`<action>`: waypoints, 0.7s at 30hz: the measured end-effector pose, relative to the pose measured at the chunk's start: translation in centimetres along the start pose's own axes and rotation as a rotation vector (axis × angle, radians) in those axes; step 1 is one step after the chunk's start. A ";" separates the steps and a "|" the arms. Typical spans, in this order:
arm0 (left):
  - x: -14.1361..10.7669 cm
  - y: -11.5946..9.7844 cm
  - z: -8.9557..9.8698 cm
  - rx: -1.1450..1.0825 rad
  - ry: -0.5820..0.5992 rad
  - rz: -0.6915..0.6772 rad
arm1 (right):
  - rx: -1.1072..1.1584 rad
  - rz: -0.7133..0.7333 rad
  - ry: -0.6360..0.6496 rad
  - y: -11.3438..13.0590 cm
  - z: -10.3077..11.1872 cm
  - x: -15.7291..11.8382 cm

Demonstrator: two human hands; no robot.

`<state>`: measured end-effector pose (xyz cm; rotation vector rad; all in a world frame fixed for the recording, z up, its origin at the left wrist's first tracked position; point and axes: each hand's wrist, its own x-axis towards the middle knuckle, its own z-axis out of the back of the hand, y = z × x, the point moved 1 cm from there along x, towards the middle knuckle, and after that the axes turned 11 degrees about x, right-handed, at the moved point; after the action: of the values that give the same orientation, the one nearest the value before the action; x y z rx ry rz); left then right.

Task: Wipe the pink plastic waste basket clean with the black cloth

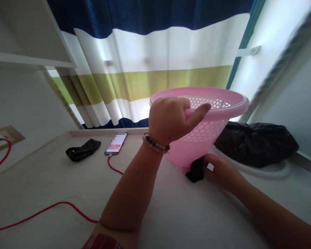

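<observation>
Left forearm (133,195) nearest, the left hand (168,119) clamps the rim of the pink basket (181,155); at the basket's foot, the right hand (224,173) pinches a black item (196,172). Steadying seems the step, calling for firm hold. The basket's bottom is hidden; a black bag (259,145) to its right hides its contents.

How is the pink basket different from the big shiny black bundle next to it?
The pink basket is pink, while the black bundle is black and shiny.
The pink basket has a round, open top and lots of little holes; the black bundle looks lumpy and crinkled, with no such holes showing.
The left hand grips the pink basket's rim, but the black bundle isn't being held.
Both are right of the phone in the picture.
</observation>
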<state>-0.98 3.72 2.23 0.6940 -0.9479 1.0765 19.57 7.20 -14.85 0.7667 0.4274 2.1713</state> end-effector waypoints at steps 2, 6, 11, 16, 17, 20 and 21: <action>0.0 -0.3 0.1 0.028 0.009 0.004 | 0.004 -0.048 0.083 -0.2 -0.7 0.1; 0.1 -0.5 0.2 0.069 0.036 0.022 | 0.038 -0.077 0.059 0.0 -0.6 0.0; 0.4 -0.6 0.2 0.077 0.060 0.020 | 0.100 0.066 -0.242 1.7 1.9 -0.3; 0.4 -1.0 0.4 0.069 0.073 0.003 | 0.162 0.208 -0.562 3.2 4.3 -0.5; 0.4 -1.0 0.3 0.070 0.078 -0.001 | 0.154 0.211 -0.572 3.3 4.5 -0.6; 0.4 -1.0 0.2 0.098 0.085 0.003 | 0.086 0.158 -0.469 3.1 3.6 -0.5; 0.4 -1.0 0.2 0.114 0.086 0.009 | 0.059 0.133 -0.390 2.9 2.9 -0.5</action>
<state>-0.06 3.43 2.65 0.7316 -0.8212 1.1660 20.12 5.12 -11.31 1.2511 0.2442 2.0687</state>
